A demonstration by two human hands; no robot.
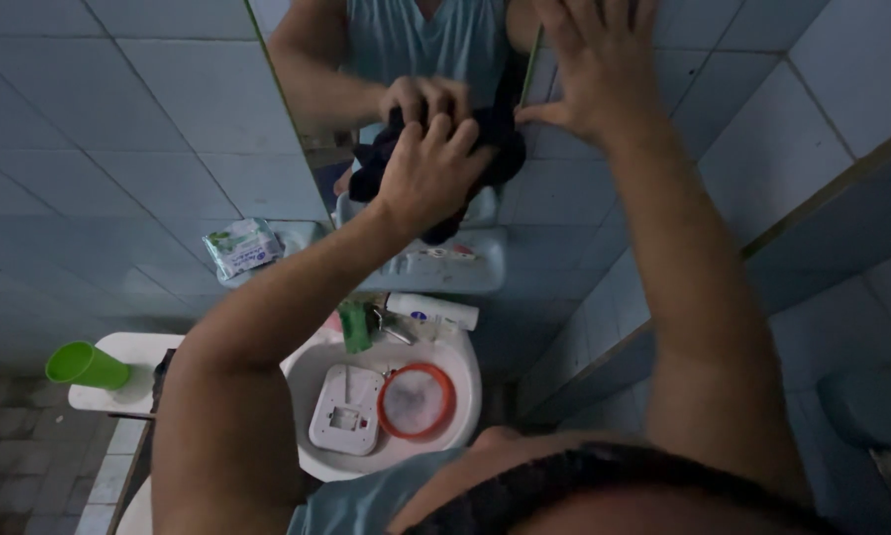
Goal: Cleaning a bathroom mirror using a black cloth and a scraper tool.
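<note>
While left hand (pixel 427 168) fingers clutch dark cloth (pixel 495 149) against mirror (pixel 316 59), right hand (pixel 589 64) fingers spread wide.

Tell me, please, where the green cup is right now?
The green cup lies on its side at the far left, on a white ledge beside the sink.

shelf (pixel 465 272) below mirror (pixel 406 40): crowded | sink (pixel 465 381): plate, ring inside | left tiled wall (pixel 118 149): open

Left hand (pixel 427 170) presses dark cloth (pixel 495 149) against mirror (pixel 307 59); right hand (pixel 594 64) flat on mirror edge. Below: white sink (pixel 460 396) holding orange-rimmed strainer (pixel 416 400), white square plate (pixel 346 409); green cup (pixel 86 366) on side.
</note>
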